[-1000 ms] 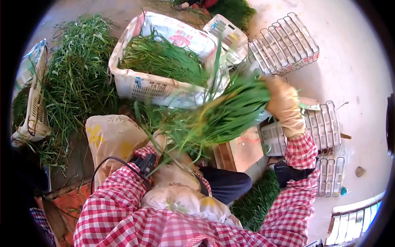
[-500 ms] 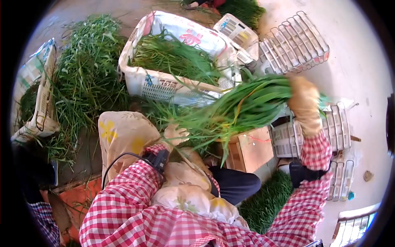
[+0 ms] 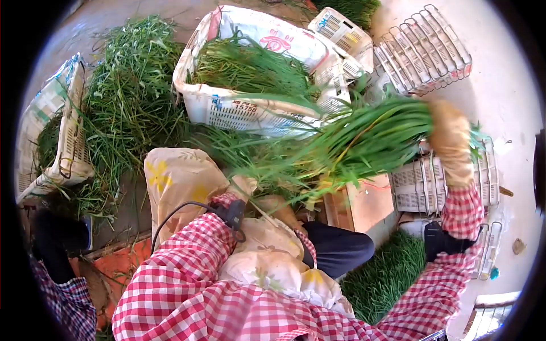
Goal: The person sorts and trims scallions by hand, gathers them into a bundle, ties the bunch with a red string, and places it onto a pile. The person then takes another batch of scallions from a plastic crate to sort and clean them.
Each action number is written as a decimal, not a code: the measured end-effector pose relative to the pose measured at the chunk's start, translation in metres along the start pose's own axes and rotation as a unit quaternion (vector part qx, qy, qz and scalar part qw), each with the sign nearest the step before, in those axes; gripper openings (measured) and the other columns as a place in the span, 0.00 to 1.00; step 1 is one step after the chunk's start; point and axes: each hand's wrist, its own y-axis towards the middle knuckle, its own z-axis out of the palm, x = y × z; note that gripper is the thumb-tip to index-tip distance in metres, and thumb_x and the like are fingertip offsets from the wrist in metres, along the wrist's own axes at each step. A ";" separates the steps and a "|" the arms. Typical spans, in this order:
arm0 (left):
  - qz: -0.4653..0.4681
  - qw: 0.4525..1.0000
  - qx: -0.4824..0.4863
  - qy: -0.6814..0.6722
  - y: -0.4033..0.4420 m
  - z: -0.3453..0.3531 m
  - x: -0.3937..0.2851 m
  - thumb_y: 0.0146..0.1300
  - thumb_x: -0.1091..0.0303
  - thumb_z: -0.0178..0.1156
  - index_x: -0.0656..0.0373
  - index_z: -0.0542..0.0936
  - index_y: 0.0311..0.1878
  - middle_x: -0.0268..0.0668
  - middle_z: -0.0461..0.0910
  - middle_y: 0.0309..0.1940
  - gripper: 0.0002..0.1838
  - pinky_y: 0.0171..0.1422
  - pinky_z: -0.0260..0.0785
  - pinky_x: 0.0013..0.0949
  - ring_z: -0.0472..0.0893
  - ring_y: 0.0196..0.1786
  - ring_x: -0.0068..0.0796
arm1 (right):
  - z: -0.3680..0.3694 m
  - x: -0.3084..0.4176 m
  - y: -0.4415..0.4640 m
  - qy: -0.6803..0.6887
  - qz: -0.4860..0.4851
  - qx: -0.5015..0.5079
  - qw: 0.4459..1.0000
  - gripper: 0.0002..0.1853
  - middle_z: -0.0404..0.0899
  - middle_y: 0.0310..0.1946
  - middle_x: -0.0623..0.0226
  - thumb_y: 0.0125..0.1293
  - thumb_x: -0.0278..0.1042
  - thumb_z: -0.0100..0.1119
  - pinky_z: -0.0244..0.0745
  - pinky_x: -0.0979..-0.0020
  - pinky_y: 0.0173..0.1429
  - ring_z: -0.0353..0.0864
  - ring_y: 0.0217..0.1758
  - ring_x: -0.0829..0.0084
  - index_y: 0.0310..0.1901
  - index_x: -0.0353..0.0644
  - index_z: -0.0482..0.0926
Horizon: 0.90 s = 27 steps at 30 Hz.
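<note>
My gloved right hand [image 3: 450,128] is closed round one end of a bunch of long green leaves [image 3: 381,136], held up at the right. The loose ends of the bunch spread leftward and are blurred. My gloved left hand [image 3: 243,186] is by my raised knee, near the loose leaf ends; its fingers are too unclear to tell whether it grips anything. Beyond the bunch stands a white crate [image 3: 227,111] lined with a printed sack, with green leaves [image 3: 256,68] inside. A wooden box [image 3: 367,204] sits below the held bunch.
A heap of loose greens [image 3: 133,96] lies at the left beside another white crate [image 3: 71,142]. Crates with wire handles [image 3: 424,51] stand at the right. More greens [image 3: 384,275] lie by my right arm. Another person's checked sleeve [image 3: 68,301] shows at the lower left.
The view has shifted, so the crates and heap sit differently in it. My right hand has moved right and away from my left hand, with the bunch still in its grip.
</note>
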 end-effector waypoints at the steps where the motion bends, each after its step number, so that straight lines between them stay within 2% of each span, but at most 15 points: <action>1: 0.022 0.984 -0.105 0.144 -0.003 0.018 0.010 0.67 0.62 0.40 0.62 0.67 0.35 0.48 0.70 0.40 0.13 0.42 0.61 0.40 0.67 0.35 0.39 | 0.004 0.007 -0.004 -0.010 0.045 -0.017 0.999 0.09 0.75 0.24 0.62 0.50 0.27 0.61 0.73 0.62 0.30 0.78 0.25 0.61 0.35 0.43 0.77; 2: 0.040 0.935 -0.207 0.285 -0.002 0.056 0.023 0.66 0.62 0.40 0.60 0.68 0.32 0.45 0.69 0.37 0.12 0.40 0.61 0.39 0.67 0.35 0.38 | 0.010 0.014 -0.009 -0.021 0.090 -0.036 0.995 0.10 0.75 0.23 0.62 0.50 0.28 0.62 0.74 0.61 0.30 0.78 0.25 0.61 0.36 0.43 0.77; 3: 0.050 0.907 -0.278 0.311 0.000 0.067 0.026 0.66 0.62 0.40 0.58 0.68 0.30 0.43 0.69 0.34 0.13 0.38 0.61 0.38 0.68 0.34 0.37 | 0.027 0.014 -0.014 0.044 -0.045 -0.035 0.997 0.09 0.74 0.22 0.62 0.50 0.26 0.60 0.74 0.61 0.30 0.78 0.24 0.60 0.35 0.43 0.77; 4: 0.056 0.874 -0.348 0.333 0.002 0.073 0.027 0.66 0.62 0.40 0.56 0.68 0.28 0.41 0.68 0.32 0.13 0.36 0.60 0.38 0.68 0.34 0.36 | 0.022 0.011 -0.016 -0.100 -0.049 0.190 0.975 0.09 0.76 0.24 0.61 0.50 0.23 0.59 0.74 0.62 0.30 0.79 0.26 0.60 0.35 0.43 0.78; 6: 0.073 0.889 -0.431 0.138 0.015 0.057 0.014 0.65 0.60 0.40 0.54 0.64 0.25 0.39 0.66 0.28 0.13 0.32 0.58 0.36 0.66 0.30 0.33 | 0.008 0.006 -0.002 -0.222 -0.091 0.209 0.948 0.11 0.78 0.26 0.61 0.49 0.21 0.58 0.75 0.64 0.31 0.80 0.27 0.60 0.36 0.43 0.78; 7: 0.006 0.945 -0.317 0.079 0.010 0.038 0.003 0.65 0.56 0.39 0.53 0.62 0.26 0.37 0.62 0.26 0.15 0.29 0.55 0.34 0.65 0.26 0.32 | -0.005 0.001 -0.001 -0.132 -0.058 0.093 0.985 0.12 0.79 0.27 0.61 0.49 0.22 0.59 0.75 0.64 0.31 0.80 0.27 0.61 0.37 0.44 0.78; 8: 0.008 0.924 -0.371 0.096 0.011 0.042 0.006 0.66 0.56 0.38 0.57 0.66 0.33 0.42 0.69 0.31 0.15 0.30 0.60 0.39 0.70 0.27 0.37 | -0.016 -0.001 0.000 -0.033 -0.031 -0.027 0.999 0.12 0.79 0.28 0.61 0.49 0.22 0.60 0.75 0.65 0.31 0.80 0.28 0.61 0.38 0.44 0.78; 11: 0.025 0.825 -0.534 0.184 0.025 0.067 0.016 0.69 0.56 0.39 0.65 0.68 0.51 0.53 0.74 0.53 0.21 0.44 0.71 0.50 0.78 0.45 0.50 | 0.006 0.005 -0.024 0.065 0.070 -0.063 0.993 0.08 0.77 0.25 0.61 0.50 0.23 0.57 0.73 0.62 0.30 0.79 0.26 0.61 0.34 0.45 0.77; 14: -0.026 0.880 -0.408 0.242 0.015 0.038 -0.009 0.69 0.54 0.41 0.64 0.68 0.51 0.53 0.74 0.53 0.21 0.45 0.71 0.51 0.78 0.46 0.51 | 0.016 -0.013 -0.023 -0.134 -0.076 0.115 0.981 0.03 0.72 0.20 0.63 0.52 0.26 0.54 0.69 0.61 0.25 0.75 0.20 0.61 0.27 0.47 0.73; 16: -0.027 0.897 -0.389 0.209 0.020 0.023 -0.012 0.69 0.54 0.42 0.59 0.72 0.47 0.48 0.78 0.44 0.18 0.40 0.71 0.48 0.80 0.38 0.45 | 0.021 -0.024 -0.013 -0.146 -0.019 0.032 0.989 0.01 0.74 0.21 0.62 0.52 0.28 0.56 0.71 0.61 0.27 0.77 0.22 0.60 0.27 0.47 0.74; 17: -0.097 0.981 -0.156 0.058 0.030 0.006 -0.018 0.68 0.54 0.43 0.62 0.72 0.48 0.51 0.78 0.44 0.20 0.43 0.72 0.45 0.79 0.42 0.48 | 0.016 -0.032 -0.006 -0.085 -0.015 0.024 0.996 0.02 0.76 0.22 0.60 0.52 0.31 0.58 0.73 0.61 0.28 0.79 0.24 0.59 0.27 0.45 0.76; 19: -0.017 0.864 -0.369 0.343 0.048 0.142 0.008 0.63 0.54 0.52 0.55 0.77 0.37 0.40 0.80 0.42 0.14 0.41 0.73 0.42 0.80 0.38 0.37 | -0.008 -0.034 -0.002 -0.072 0.004 0.039 0.997 0.05 0.77 0.23 0.60 0.53 0.33 0.60 0.74 0.60 0.32 0.80 0.28 0.58 0.28 0.44 0.77; 21: 0.153 0.844 -0.274 0.435 0.067 0.270 0.027 0.61 0.51 0.55 0.57 0.75 0.45 0.40 0.81 0.41 0.19 0.43 0.74 0.38 0.81 0.43 0.37 | -0.028 -0.041 -0.001 -0.090 -0.024 0.044 0.995 0.07 0.78 0.25 0.61 0.52 0.34 0.61 0.73 0.61 0.35 0.80 0.29 0.59 0.32 0.45 0.77; 23: 0.221 0.866 -0.063 0.444 0.090 0.292 -0.012 0.61 0.43 0.54 0.58 0.73 0.52 0.42 0.78 0.48 0.28 0.58 0.67 0.44 0.77 0.52 0.38 | -0.048 -0.045 -0.001 -0.095 -0.057 0.055 0.992 0.10 0.79 0.29 0.62 0.52 0.34 0.61 0.73 0.62 0.38 0.79 0.31 0.59 0.37 0.45 0.78; 27: 0.242 0.819 -0.001 0.521 0.153 0.419 -0.033 0.60 0.28 0.40 0.66 0.59 0.66 0.56 0.68 0.60 0.48 0.71 0.53 0.41 0.67 0.65 0.44 | -0.089 -0.050 0.008 -0.034 -0.118 -0.036 0.992 0.14 0.78 0.27 0.65 0.48 0.32 0.64 0.71 0.65 0.38 0.79 0.31 0.62 0.40 0.45 0.77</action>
